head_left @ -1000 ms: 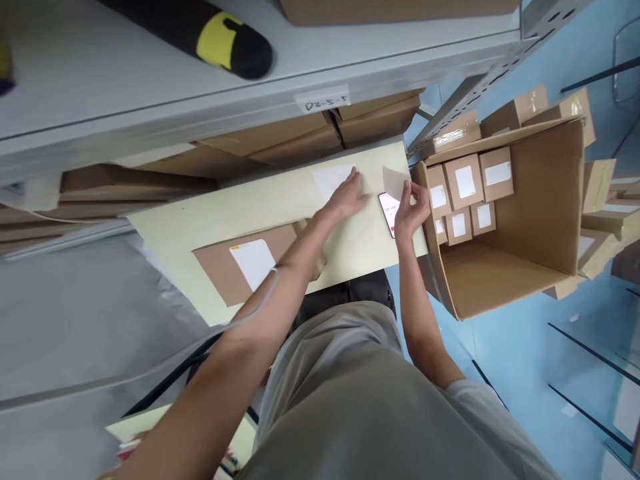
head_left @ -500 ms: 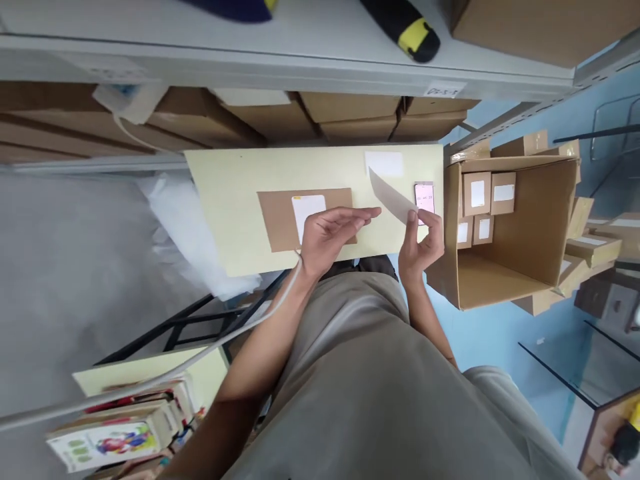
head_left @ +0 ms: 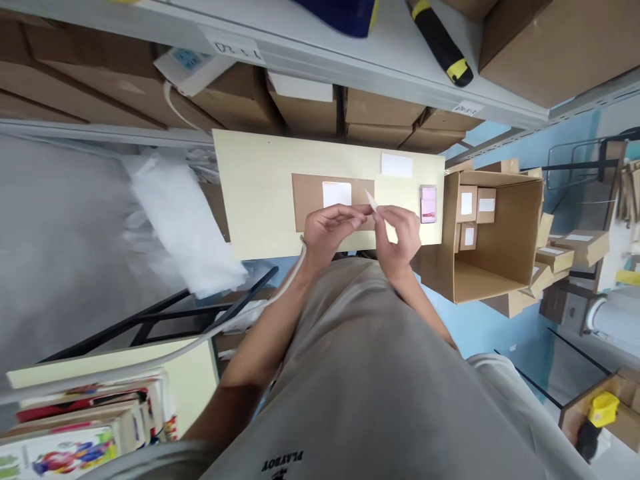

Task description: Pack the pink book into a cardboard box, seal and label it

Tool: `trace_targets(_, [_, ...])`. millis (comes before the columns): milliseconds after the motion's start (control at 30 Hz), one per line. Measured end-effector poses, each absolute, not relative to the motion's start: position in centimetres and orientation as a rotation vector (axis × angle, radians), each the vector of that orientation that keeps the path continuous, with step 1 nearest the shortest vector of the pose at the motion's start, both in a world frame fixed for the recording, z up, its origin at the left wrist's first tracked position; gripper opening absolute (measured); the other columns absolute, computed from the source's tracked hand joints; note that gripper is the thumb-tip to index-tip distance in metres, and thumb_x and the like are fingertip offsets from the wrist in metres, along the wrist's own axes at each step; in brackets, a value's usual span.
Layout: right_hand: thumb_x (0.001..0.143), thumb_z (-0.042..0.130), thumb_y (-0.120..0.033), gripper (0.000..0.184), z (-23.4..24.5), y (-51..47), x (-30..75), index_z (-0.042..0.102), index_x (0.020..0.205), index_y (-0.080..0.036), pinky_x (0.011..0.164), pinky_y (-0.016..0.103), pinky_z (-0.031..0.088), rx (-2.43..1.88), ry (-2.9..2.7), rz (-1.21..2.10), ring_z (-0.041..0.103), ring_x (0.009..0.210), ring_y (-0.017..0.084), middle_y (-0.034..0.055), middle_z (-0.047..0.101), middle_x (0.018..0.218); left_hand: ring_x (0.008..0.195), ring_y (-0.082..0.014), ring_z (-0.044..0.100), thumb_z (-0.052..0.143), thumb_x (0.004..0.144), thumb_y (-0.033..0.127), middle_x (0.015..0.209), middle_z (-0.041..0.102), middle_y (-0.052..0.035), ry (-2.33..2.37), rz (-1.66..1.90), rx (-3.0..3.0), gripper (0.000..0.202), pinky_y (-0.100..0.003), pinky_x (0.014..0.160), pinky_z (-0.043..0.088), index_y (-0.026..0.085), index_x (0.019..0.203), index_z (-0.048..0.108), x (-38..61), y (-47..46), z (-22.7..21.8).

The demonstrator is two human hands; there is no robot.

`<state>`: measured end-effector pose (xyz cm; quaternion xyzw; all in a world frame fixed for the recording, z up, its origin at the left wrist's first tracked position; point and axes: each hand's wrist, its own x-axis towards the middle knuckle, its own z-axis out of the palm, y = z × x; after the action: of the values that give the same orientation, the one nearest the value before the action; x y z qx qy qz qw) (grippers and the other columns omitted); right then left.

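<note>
Both my hands meet over the near edge of a pale yellow table (head_left: 255,200). My left hand (head_left: 330,230) and my right hand (head_left: 400,233) pinch a small white paper label (head_left: 373,200) between their fingertips, held just above a flat brown cardboard parcel (head_left: 310,200) that bears a white label (head_left: 337,194). A phone (head_left: 429,203) with a pink screen lies on the table to the right of my right hand. A loose white sheet (head_left: 397,165) lies at the table's far right corner.
An open carton (head_left: 505,253) with several small labelled boxes stands right of the table. A grey shelf (head_left: 310,60) above carries a black-and-yellow tool (head_left: 443,47); brown boxes fill the shelf below. White plastic wrap (head_left: 175,220) lies at the left, books (head_left: 85,433) at bottom left.
My hands came together near the table's front edge, both now pinching the paper label; earlier only the right hand held it. The view has swung so the parcel sits behind my hands.
</note>
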<state>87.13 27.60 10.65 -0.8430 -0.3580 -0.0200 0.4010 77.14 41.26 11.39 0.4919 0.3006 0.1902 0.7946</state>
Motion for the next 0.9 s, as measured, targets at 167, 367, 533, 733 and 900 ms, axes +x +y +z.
trace_targets(167, [0.117, 0.067, -0.041, 0.020, 10.7, 28.2, 85.1, 0.084, 0.126, -0.038, 0.111, 0.050, 0.063, -2.183, -1.168, 0.012, 0.081, 0.123, 0.029, 0.0083, 0.084, 0.124, 0.114, -0.0330, 0.086, 0.083, 0.091, 0.066, 0.105, 0.086, -0.0076, 0.713, 0.464, 0.925, 0.040, -0.053, 0.103, 0.075, 0.028, 0.104, 0.081, 75.2, 41.3, 10.2])
trace_targets(367, [0.116, 0.068, -0.042, 0.021, 10.9, 28.9, 83.9, 0.085, 0.127, -0.035, 0.115, 0.054, 0.063, -2.102, -1.220, 0.136, 0.076, 0.134, 0.031, 0.0118, 0.080, 0.139, 0.103, -0.0275, 0.087, 0.095, 0.082, 0.069, 0.108, 0.088, -0.0083, 0.787, 0.495, 0.864, 0.057, -0.042, 0.093, 0.075, 0.025, 0.113, 0.078, 74.4, 40.9, 8.7])
trace_targets(533, [0.112, 0.071, -0.058, 0.035, 11.2, 28.7, 86.4, 0.085, 0.129, -0.031, 0.120, 0.056, 0.063, -2.027, -0.876, 0.288, 0.065, 0.156, 0.032, 0.0141, 0.070, 0.162, 0.086, -0.0265, 0.087, 0.096, 0.079, 0.076, 0.093, 0.086, -0.0071, 0.855, 0.501, 0.887, 0.062, -0.043, 0.083, 0.078, 0.022, 0.105, 0.080, 74.0, 41.4, 6.9])
trace_targets(733, [0.104, 0.076, -0.074, 0.054, 11.3, 27.5, 89.0, 0.087, 0.137, -0.033, 0.122, 0.054, 0.065, -1.791, -0.791, 0.769, 0.077, 0.139, 0.030, 0.0077, 0.084, 0.147, 0.077, -0.0250, 0.084, 0.097, 0.073, 0.083, 0.081, 0.082, -0.0075, 0.841, 0.422, 0.983, 0.068, -0.038, 0.075, 0.076, 0.020, 0.085, 0.076, 73.0, 43.2, 6.1])
trace_targets(900, [0.110, 0.065, -0.075, 0.075, 10.5, 27.2, 86.9, 0.061, 0.173, -0.034, 0.139, 0.054, 0.050, -1.731, -0.818, 0.935, 0.064, 0.159, 0.029, 0.0047, 0.067, 0.173, 0.091, -0.0282, 0.088, 0.102, 0.069, 0.081, 0.098, 0.087, -0.0113, 0.738, 0.332, 0.953, 0.072, -0.036, 0.082, 0.075, 0.018, 0.098, 0.081, 72.7, 43.1, 7.7])
